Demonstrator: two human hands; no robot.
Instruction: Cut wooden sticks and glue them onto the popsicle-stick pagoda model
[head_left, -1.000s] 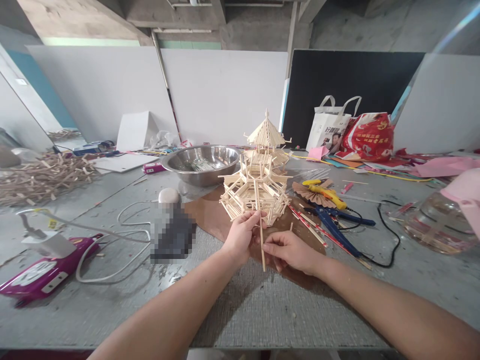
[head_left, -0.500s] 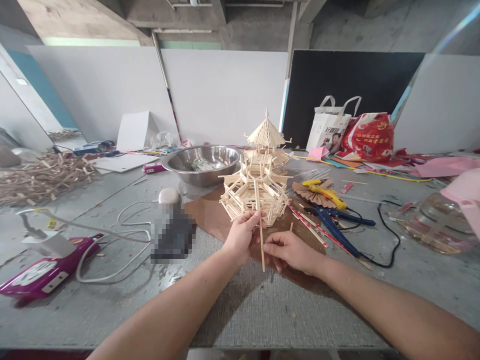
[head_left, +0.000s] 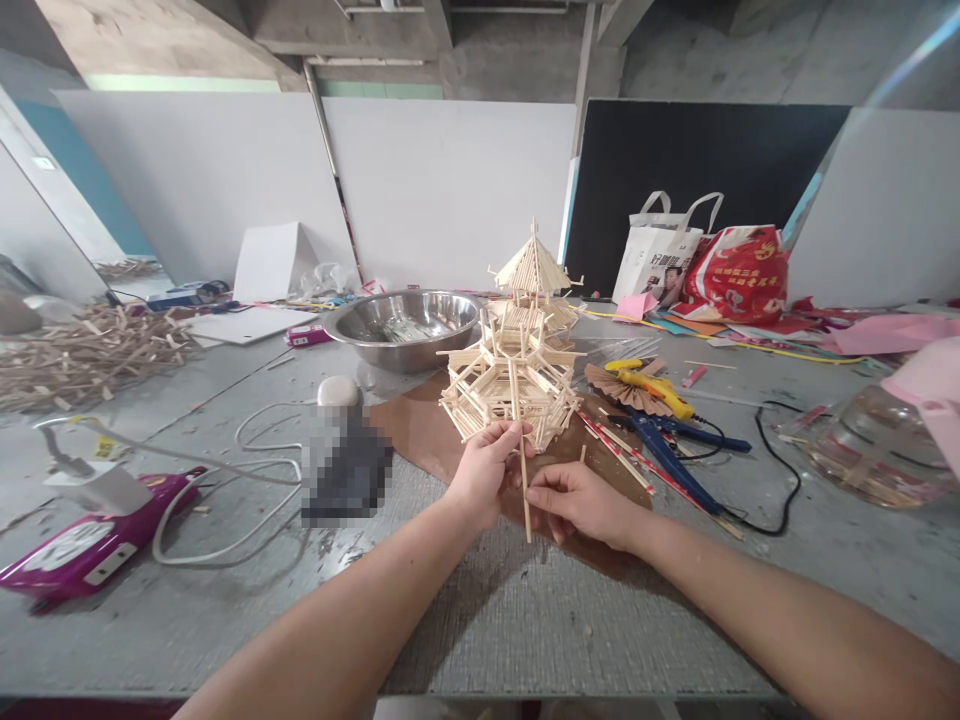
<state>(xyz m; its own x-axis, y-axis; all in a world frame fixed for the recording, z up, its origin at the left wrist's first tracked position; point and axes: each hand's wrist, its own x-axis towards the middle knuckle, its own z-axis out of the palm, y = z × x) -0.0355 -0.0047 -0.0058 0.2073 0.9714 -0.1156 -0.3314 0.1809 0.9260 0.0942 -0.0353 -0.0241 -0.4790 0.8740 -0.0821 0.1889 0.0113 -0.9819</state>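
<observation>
Left hand [head_left: 484,472] pinched on wooden stick [head_left: 526,515]; right hand [head_left: 583,503], at its 4 o'clock, pinched on it nearer the wearer. Stick pagoda [head_left: 513,378] at 12, metal basin [head_left: 405,356] at 11.

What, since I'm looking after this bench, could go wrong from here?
The thin stick in the left hand might snap if the right hand presses it sideways. The stick model sits just beyond the left hand, so a slip could perhaps jar its slender pieces.
</observation>
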